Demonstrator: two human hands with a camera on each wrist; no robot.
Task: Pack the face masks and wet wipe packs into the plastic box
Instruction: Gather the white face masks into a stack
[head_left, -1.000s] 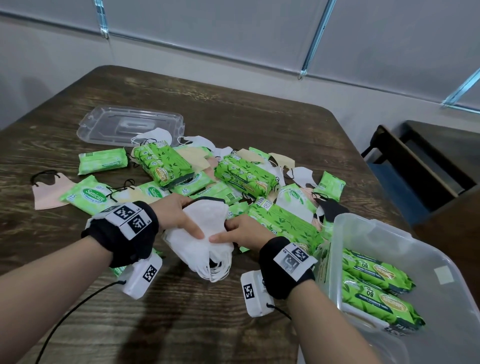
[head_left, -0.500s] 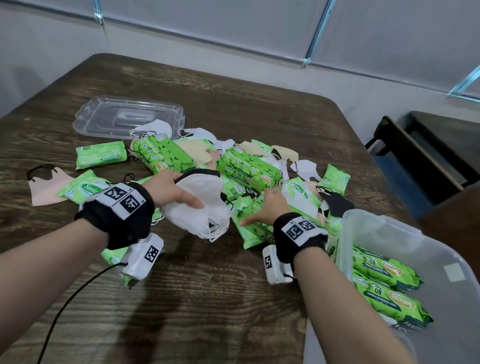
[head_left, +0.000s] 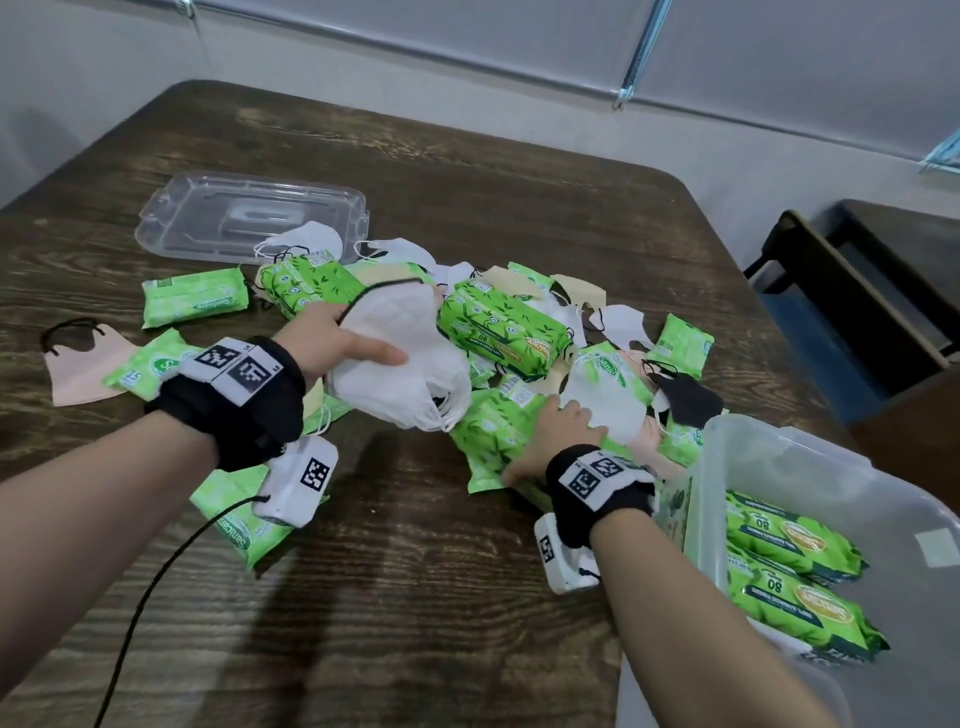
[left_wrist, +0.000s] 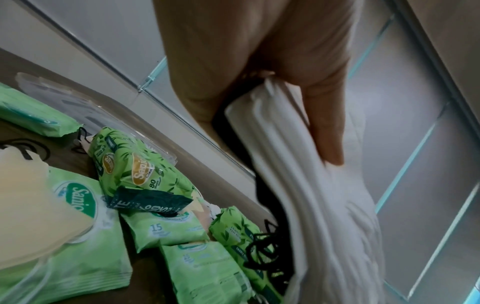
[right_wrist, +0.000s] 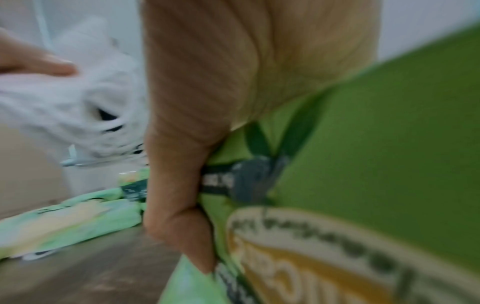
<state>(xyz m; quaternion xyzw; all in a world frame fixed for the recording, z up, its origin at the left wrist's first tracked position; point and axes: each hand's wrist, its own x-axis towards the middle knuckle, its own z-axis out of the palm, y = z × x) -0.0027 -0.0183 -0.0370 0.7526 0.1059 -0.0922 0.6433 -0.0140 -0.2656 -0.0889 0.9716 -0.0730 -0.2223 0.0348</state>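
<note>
Our left hand (head_left: 332, 338) clasps a stack of white fabric face masks (head_left: 405, 364) above the counter (head_left: 415, 597); our right hand (head_left: 556, 436) grips a large green wet wipe pack (head_left: 498, 436), probably bound for the clear plastic box (head_left: 779, 467) alongside.

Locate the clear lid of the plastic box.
In the head view the clear lid lies flat on the table's far left, behind the pile; a white mask overlaps its near right corner.
</note>
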